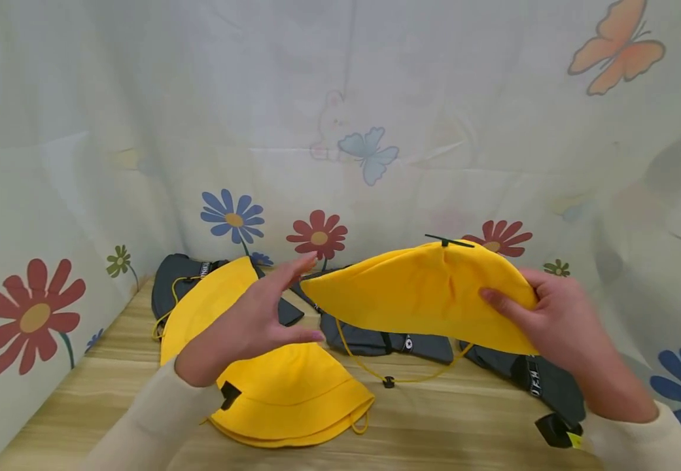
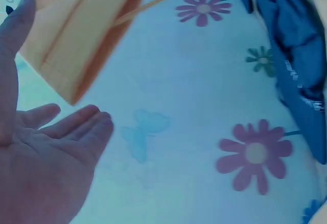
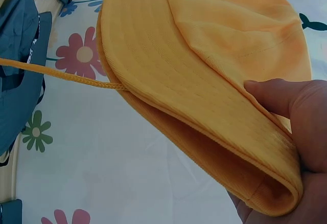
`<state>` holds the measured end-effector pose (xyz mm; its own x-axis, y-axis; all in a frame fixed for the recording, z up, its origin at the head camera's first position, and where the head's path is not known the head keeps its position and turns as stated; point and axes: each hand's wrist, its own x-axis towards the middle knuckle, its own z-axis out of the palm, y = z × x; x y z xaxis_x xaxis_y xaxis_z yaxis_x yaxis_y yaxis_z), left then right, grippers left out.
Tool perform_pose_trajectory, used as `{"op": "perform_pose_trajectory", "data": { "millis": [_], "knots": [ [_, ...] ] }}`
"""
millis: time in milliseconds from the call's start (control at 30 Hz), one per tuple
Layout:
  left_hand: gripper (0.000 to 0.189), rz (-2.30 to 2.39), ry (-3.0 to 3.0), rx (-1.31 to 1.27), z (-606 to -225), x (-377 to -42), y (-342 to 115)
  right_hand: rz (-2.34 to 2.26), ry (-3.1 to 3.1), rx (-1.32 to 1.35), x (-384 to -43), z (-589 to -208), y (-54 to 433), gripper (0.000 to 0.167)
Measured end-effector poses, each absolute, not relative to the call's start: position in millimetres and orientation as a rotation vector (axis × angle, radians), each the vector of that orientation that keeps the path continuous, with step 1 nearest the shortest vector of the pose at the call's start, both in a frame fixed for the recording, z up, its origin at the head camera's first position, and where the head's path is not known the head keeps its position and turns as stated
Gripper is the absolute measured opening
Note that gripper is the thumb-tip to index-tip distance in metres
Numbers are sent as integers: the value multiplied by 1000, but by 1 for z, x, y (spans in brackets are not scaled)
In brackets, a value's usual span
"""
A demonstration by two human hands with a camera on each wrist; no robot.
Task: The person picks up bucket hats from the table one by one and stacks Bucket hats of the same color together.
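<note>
A folded yellow bucket hat (image 1: 417, 294) is held up above the table, a dark green sprout-like piece (image 1: 449, 242) on its crown. My right hand (image 1: 570, 327) grips one end of it, thumb on the near face and fingers behind. From the brim hangs a yellow chin cord with a black toggle (image 1: 388, 381). At the hat's other end, my left hand (image 1: 252, 320) is spread, thumb and fingers apart, holding nothing. In the left wrist view the hat's corner (image 2: 71, 91) shows close to those fingertips. The right wrist view shows the doubled brim (image 3: 204, 96) between thumb and fingers.
Yellow bucket hats (image 1: 287, 405) lie on the wooden table (image 1: 422, 432) below my left forearm. Several dark grey hats (image 1: 358, 337) lie along the back, another (image 1: 552, 386) at the right. A flower-printed curtain (image 1: 434, 98) encloses the back and sides.
</note>
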<state>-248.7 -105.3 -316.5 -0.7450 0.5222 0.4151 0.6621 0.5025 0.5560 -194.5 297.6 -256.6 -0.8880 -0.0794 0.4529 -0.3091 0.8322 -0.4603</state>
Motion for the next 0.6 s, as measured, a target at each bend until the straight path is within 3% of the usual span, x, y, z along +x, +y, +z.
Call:
{"op": "perform_pose_trajectory", "data": {
  "millis": [200,433,600],
  "knots": [
    [94,-992,-2439,-1176,-286,-248,-84,763,-2629,324,-196,-261,294,30],
    [92,-951,-2670,-1243,-281,-258,-67,841,-2638,420,-198,-266,294,23],
    [57,-930,-2737,-1264,-288,-260,-64,884,-2638,489,-199,-267,292,17]
  ]
}}
